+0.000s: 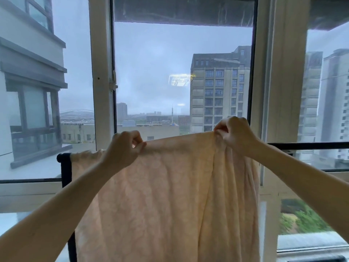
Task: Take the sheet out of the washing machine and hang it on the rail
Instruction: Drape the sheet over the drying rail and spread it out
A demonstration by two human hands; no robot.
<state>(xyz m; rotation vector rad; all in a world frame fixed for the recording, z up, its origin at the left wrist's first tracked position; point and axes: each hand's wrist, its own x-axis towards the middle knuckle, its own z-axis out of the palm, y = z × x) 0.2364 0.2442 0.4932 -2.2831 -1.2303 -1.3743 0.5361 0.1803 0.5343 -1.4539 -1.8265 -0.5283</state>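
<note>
1. From the head view, the person stands at a big window [183, 76] with grey towers outside, both bare arms raised in front.
2. The peach sheet [160, 195] is already out of the machine and draped over the black rail [309, 145]. It hangs down in a broad panel, smoother on the left and gathered into folds on the right.
3. The left hand [125, 148] pinches the top edge, thumb against curled fingers, closed tight on the cloth.
4. The right hand [235, 134] grips the same edge further along and lifts it a little above the rail line, fingers closed around a bunched bit of fabric.
5. The rail's left end [63, 157] and its upright post show bare beside the cloth; to the right the bar runs on uncovered.
6. I'd say this is the hanging step, nearly done: what remains is spreading.
7. The next move likely calls for drawing the bunched right side along the free rail, then letting go.
</note>
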